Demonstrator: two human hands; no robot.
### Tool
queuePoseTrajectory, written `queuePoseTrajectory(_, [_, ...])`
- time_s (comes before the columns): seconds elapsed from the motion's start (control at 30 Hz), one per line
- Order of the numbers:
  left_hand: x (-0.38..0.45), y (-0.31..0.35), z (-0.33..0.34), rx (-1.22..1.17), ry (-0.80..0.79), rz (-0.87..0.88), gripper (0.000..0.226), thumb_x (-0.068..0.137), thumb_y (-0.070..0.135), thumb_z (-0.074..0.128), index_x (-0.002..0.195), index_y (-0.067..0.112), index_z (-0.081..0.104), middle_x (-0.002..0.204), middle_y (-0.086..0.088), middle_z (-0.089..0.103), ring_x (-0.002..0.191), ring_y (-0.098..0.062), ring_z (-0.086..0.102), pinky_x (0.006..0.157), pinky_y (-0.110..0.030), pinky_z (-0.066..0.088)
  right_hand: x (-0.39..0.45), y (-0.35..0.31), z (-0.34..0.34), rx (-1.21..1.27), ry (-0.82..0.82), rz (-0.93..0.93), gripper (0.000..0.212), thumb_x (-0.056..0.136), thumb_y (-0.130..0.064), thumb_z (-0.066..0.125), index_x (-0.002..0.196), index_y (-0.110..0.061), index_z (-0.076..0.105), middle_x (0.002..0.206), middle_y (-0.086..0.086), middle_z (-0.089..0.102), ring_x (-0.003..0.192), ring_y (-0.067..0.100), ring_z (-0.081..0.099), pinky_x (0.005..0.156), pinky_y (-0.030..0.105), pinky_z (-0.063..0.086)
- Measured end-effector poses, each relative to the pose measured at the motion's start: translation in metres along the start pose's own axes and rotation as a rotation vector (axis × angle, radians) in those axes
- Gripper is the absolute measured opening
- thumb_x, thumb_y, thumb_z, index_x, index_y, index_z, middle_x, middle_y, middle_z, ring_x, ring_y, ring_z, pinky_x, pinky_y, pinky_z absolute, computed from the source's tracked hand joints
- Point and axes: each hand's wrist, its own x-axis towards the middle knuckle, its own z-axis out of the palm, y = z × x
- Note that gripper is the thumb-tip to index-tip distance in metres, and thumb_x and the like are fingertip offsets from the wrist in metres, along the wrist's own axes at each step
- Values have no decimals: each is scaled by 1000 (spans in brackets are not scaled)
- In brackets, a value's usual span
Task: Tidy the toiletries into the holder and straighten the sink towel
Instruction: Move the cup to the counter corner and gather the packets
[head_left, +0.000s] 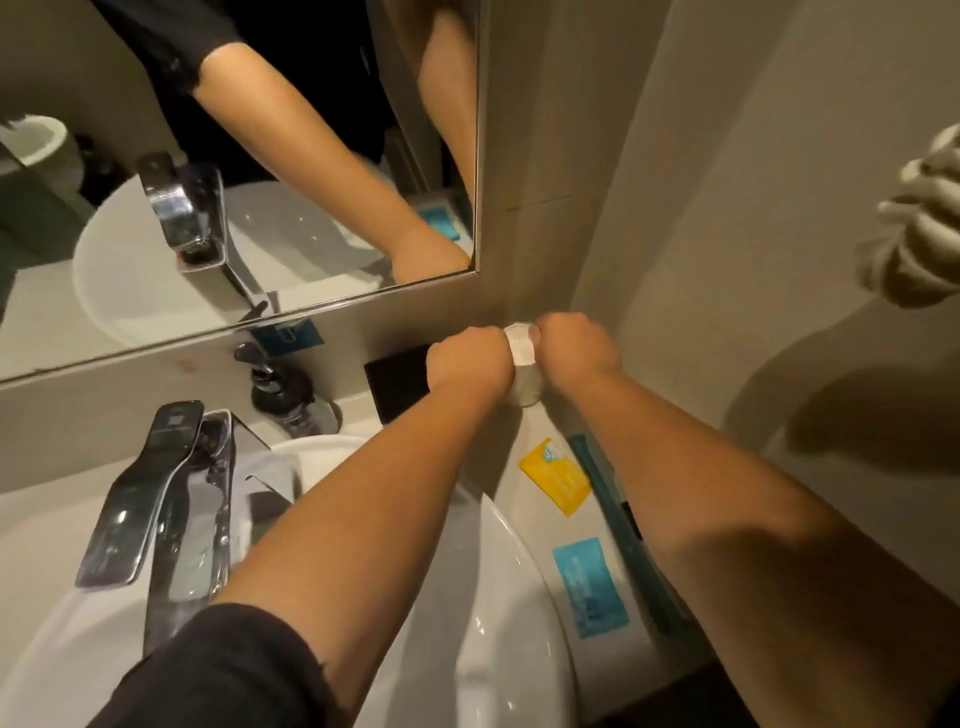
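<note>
Nearest us, well short of our grips, a blue sachet (590, 587) lies on the table (524, 452) beside the white basin (498, 597), then a yellow sachet (557, 477) and a teal toothbrush (618, 525) under our right forearm. Farther on, our left grip (467, 358) and right grip (576, 348) close from either side around a white cup (522, 364) in the corner. Just left sits a black box (397, 384); a towel (919, 228) hangs far right.

Your left arm (332, 525) wears a black sleeve (223, 670) with a rough, frayed edge near the elbow; your right arm (727, 514) shows bare, both hands ungloved.
</note>
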Motion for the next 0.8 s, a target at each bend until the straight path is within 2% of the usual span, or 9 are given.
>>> queuePoseTrajectory(0.23, [3,-2,4,42,87,50,16,93,15,46,103,12,59,101,-10,68,90,-30,64,66,-37,36,4,9,13,55,52,-3,39,99,-32,35,110,-9,65,110,21,66,99,42,62,74,35,43])
queuePoseTrajectory(0.33, [-3,-6,0,-43,243,50,24,98,31,42,105,10,52,102,-13,62,89,-32,62,64,-38,35,-5,9,7,102,119,-15,42,98,-41,35,112,-8,59,111,22,64,99,43,60,72,38,41])
queuePoseTrajectory(0.43, [-33,-6,-9,-183,350,117,25,98,34,42,101,11,51,98,-13,59,81,-33,61,58,-36,33,-40,15,-8,181,241,-16,39,98,-40,39,106,-10,61,110,17,61,94,41,60,73,41,46])
queuePoseTrajectory(0.47, [-49,-4,-6,-218,316,160,22,97,33,43,98,13,52,95,-12,60,79,-33,61,56,-35,33,-60,21,-8,193,269,-5,37,97,-40,40,99,-11,63,104,16,62,89,39,60,70,40,46])
queuePoseTrajectory(0.53, [-78,5,7,-229,120,202,22,96,34,44,97,15,55,94,-10,64,83,-33,63,59,-33,35,-111,36,2,163,251,40,35,96,-40,40,92,-15,63,97,12,64,82,35,60,66,37,46])
queuePoseTrajectory(0.63, [-90,20,29,-228,-241,118,28,94,38,48,99,13,58,104,-11,64,89,-28,58,67,-33,39,-189,59,42,86,1,124,33,95,-48,40,100,-23,61,104,4,62,88,24,64,72,35,52])
queuePoseTrajectory(0.7, [-83,27,35,-243,-327,53,25,95,39,49,98,15,55,98,-5,59,82,-19,49,68,-32,37,-226,67,71,19,-111,161,38,94,-53,41,112,-23,57,110,3,59,92,22,66,72,34,56])
queuePoseTrajectory(0.77, [-74,32,41,-232,-343,-2,26,94,41,51,101,16,54,91,-2,53,80,-16,47,67,-31,36,-246,71,92,-29,-116,103,46,90,-55,47,109,-15,61,99,9,64,79,26,68,59,33,56])
queuePoseTrajectory(0.8, [-68,33,45,-215,-348,-19,29,93,43,53,105,16,55,91,-2,54,81,-17,50,67,-31,37,-249,73,99,-46,-56,79,47,88,-54,51,105,-11,63,91,11,66,71,27,67,53,31,55])
